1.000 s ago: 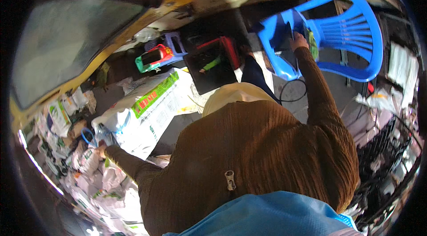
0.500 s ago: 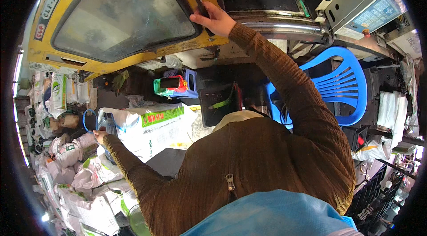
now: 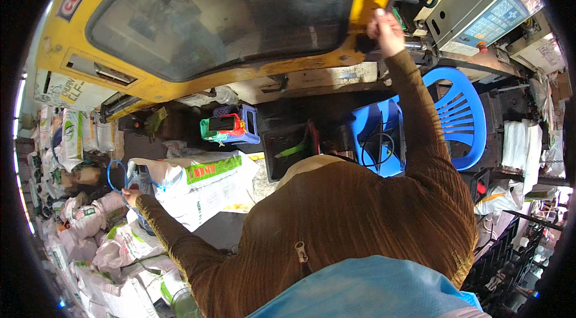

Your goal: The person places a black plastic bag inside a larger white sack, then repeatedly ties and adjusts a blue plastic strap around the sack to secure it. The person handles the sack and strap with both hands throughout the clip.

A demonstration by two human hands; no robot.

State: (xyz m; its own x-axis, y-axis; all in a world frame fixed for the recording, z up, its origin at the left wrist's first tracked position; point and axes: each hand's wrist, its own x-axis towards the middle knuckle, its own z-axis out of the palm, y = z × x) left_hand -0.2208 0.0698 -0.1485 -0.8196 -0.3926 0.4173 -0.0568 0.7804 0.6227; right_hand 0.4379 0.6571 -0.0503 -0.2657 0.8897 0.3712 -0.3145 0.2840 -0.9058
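The right hand [image 3: 384,31] is raised well out in front and closed around the right edge of a big yellow sliding door [image 3: 180,81] with a dark window in it, the guard of a large machine; the fingers wrap the yellow frame at its lower right corner, so the door spreads away to the left of that hand and above it. By its size and its metal-looking frame the door is probably heavy and stiff, likely to run along its track rather than lift, and the bare frame edge where the hand already sits looks like the soundest hold, since the window pane offers nothing to grip and may be smooth. The left hand [image 3: 128,195] reaches out low on the other side and is closed on a thin blue ring [image 3: 115,175], which stands up just above the fingers; it looks light and slightly springy, easy to pinch anywhere along its rim. Just right of that hand lies a white sack [image 3: 207,189] with a green band, and more filled sacks lie piled below it. Under the right arm, well below the gripping hand, stands a blue plastic chair [image 3: 459,120].
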